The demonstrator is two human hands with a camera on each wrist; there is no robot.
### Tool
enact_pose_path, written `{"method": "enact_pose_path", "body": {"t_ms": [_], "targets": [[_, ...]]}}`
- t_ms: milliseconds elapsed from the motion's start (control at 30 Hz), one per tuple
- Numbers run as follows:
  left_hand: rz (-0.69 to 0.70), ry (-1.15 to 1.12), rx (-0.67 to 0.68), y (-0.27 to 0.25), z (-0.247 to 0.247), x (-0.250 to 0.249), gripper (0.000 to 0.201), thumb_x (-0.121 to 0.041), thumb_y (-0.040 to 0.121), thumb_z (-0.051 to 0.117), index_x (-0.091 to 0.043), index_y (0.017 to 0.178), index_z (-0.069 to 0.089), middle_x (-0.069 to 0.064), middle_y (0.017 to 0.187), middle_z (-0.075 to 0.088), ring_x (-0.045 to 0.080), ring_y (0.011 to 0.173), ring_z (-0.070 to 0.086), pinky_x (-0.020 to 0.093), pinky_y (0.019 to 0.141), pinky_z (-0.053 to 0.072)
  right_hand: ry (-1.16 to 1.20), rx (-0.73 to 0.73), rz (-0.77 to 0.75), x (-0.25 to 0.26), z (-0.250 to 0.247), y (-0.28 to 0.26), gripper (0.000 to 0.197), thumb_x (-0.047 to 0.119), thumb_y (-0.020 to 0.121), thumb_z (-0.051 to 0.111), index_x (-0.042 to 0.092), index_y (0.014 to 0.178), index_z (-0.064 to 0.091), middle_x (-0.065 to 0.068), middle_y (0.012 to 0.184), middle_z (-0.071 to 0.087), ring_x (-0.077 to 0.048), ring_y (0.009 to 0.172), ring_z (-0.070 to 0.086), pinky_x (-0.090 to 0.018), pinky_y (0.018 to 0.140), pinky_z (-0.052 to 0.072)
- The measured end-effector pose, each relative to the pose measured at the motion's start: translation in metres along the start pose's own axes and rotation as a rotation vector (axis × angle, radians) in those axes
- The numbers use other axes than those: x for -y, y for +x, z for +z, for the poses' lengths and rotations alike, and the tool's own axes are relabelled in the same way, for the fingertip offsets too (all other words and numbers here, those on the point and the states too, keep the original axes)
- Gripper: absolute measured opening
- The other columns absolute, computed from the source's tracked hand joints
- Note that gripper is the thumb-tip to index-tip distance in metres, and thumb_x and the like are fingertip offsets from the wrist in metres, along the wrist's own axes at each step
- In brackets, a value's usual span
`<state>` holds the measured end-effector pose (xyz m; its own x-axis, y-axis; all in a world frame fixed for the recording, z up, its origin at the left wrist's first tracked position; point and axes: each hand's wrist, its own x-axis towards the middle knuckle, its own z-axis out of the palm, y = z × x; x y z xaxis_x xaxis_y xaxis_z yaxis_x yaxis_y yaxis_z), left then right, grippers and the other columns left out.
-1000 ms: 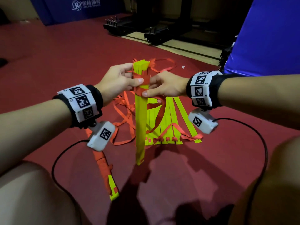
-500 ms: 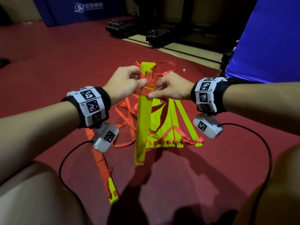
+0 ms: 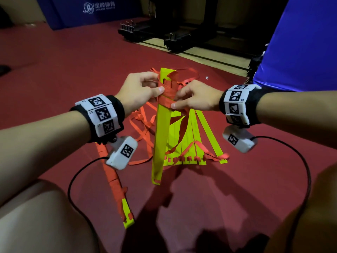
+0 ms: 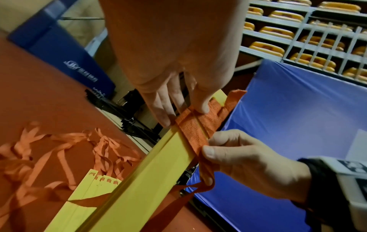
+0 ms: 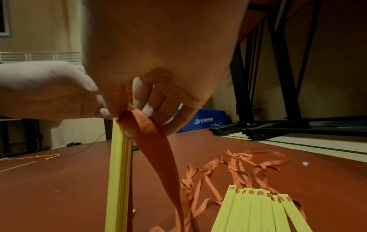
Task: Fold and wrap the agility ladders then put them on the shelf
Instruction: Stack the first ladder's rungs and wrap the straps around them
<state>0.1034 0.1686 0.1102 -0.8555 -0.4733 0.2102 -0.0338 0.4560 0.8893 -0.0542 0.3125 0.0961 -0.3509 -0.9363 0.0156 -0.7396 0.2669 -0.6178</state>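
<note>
We hold a stacked bundle of yellow rungs [image 3: 160,136] upright above the red floor [image 3: 54,70], its long axis running top to bottom between our hands. Our left hand [image 3: 140,90] grips the upper end, thumb pressing the orange strap [image 3: 167,94] wound there. Our right hand [image 3: 197,99] pinches the strap's free length just below, on the right edge, so the next turn likely falls to it. A second, loose ladder [image 3: 193,143] lies fanned on the floor behind.
</note>
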Motion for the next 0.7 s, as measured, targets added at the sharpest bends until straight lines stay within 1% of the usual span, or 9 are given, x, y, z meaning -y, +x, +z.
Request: {"method": "enact_pose_path", "body": {"t_ms": [67,200,267,367,433,533,633,667,700], "targets": [[-0.002,-0.063,-0.028,-0.001,-0.001,0.003,0.027,0.004,0.092,0.07,-0.019,0.105,0.073,0.007,0.099,0.074,0.015,0.089,0.069,0.034,0.083,0.059,0.014,-0.001,0.014,0.0,0.001,-0.001,0.009,0.035,0.089,0.078,0.026,0.089,0.076,0.001,0.084,0.077,-0.007,0.075,0.062,-0.029,0.082,0.05],[-0.02,-0.106,-0.041,-0.002,-0.001,0.006,0.03,0.001,0.092,0.072,-0.014,0.118,0.069,0.01,0.111,0.074,0.015,0.087,0.069,0.029,0.074,0.059,-0.009,0.012,0.003,0.004,0.002,-0.004,0.016,0.03,0.091,0.075,0.015,0.091,0.079,-0.006,0.086,0.078,-0.012,0.072,0.06,-0.03,0.074,0.047],[-0.013,0.075,-0.071,0.0,-0.002,0.005,0.03,-0.017,0.092,0.077,-0.022,0.12,0.068,0.003,0.113,0.075,0.016,0.086,0.071,0.032,0.075,0.059,-0.004,0.011,0.004,0.005,0.001,-0.004,0.017,0.029,0.092,0.073,0.015,0.085,0.079,-0.006,0.084,0.078,-0.018,0.072,0.063,-0.031,0.072,0.048],[0.053,0.454,-0.066,-0.006,0.002,0.001,0.05,-0.065,0.077,0.07,-0.038,0.119,0.066,-0.013,0.108,0.072,0.017,0.09,0.069,0.043,0.087,0.058,-0.012,-0.051,0.008,0.005,0.004,-0.005,0.021,0.03,0.092,0.073,0.015,0.078,0.079,-0.004,0.078,0.077,-0.004,0.058,0.057,-0.023,0.061,0.045],[0.065,0.523,-0.065,-0.009,0.005,-0.001,0.064,-0.079,0.073,0.065,-0.035,0.119,0.066,-0.012,0.105,0.07,0.018,0.088,0.065,0.043,0.085,0.056,0.006,-0.103,0.009,0.008,0.008,-0.006,0.019,0.03,0.091,0.074,0.015,0.082,0.081,-0.003,0.077,0.077,0.0,0.056,0.054,-0.019,0.058,0.041],[0.075,0.448,-0.099,-0.008,0.008,-0.001,0.054,-0.071,0.075,0.074,-0.024,0.102,0.071,-0.004,0.092,0.071,0.014,0.083,0.062,0.043,0.081,0.054,0.136,-0.097,-0.014,0.014,0.013,-0.01,0.015,0.022,0.09,0.077,0.009,0.087,0.082,-0.004,0.074,0.077,-0.004,0.066,0.062,-0.018,0.066,0.049],[0.06,0.203,-0.073,-0.008,0.01,0.001,0.027,-0.047,0.077,0.085,-0.026,0.09,0.074,-0.01,0.08,0.071,0.007,0.073,0.061,0.051,0.085,0.058,0.2,-0.042,-0.016,0.013,0.012,-0.009,0.013,0.014,0.085,0.081,0.004,0.092,0.079,-0.009,0.071,0.074,-0.011,0.067,0.06,-0.024,0.068,0.05],[0.05,0.112,-0.066,-0.007,0.011,0.001,0.021,-0.035,0.08,0.087,-0.027,0.094,0.074,-0.012,0.081,0.071,0.007,0.076,0.062,0.051,0.089,0.059,0.217,-0.018,0.001,0.011,0.009,-0.008,0.014,0.012,0.084,0.082,0.005,0.094,0.076,-0.004,0.066,0.071,-0.01,0.064,0.058,-0.024,0.066,0.048],[0.038,0.033,-0.059,-0.007,0.011,0.001,0.029,-0.024,0.083,0.087,-0.028,0.107,0.07,-0.009,0.085,0.07,0.008,0.079,0.064,0.047,0.089,0.061,0.24,0.009,0.023,0.009,0.007,-0.007,0.015,0.012,0.084,0.082,0.008,0.094,0.072,0.002,0.062,0.068,-0.009,0.06,0.056,-0.023,0.064,0.048]]}}
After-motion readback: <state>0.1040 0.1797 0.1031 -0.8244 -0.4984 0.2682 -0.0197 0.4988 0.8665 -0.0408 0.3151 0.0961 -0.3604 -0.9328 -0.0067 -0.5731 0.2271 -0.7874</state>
